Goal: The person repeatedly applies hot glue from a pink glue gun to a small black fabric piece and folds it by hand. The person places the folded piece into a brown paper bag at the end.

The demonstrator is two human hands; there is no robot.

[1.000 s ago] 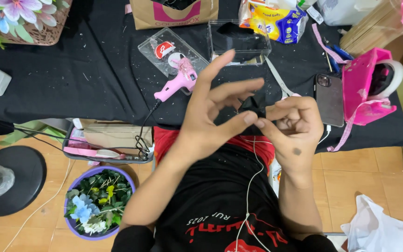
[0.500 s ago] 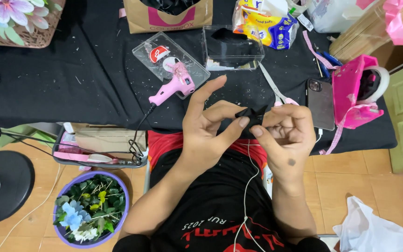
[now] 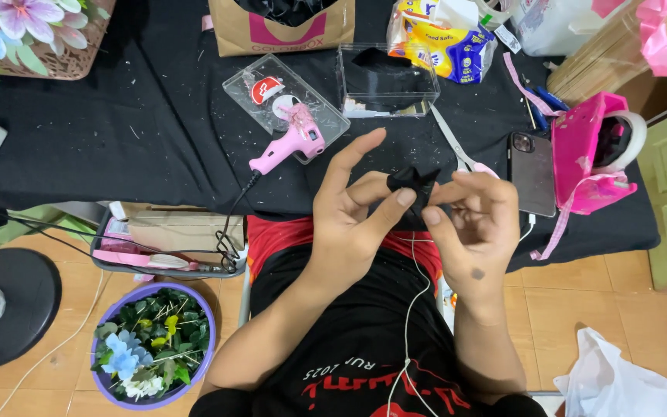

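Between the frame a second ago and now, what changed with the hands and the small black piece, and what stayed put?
The left hand went from spread open to closing in on the right hand, and both now pinch the small black piece at the fingertips, with only the left index finger left raised. The pink glue gun, the phone and the clear box on the black cloth did not move.

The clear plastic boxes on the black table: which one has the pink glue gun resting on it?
The flat clear plastic box on the left; the taller one stands apart.
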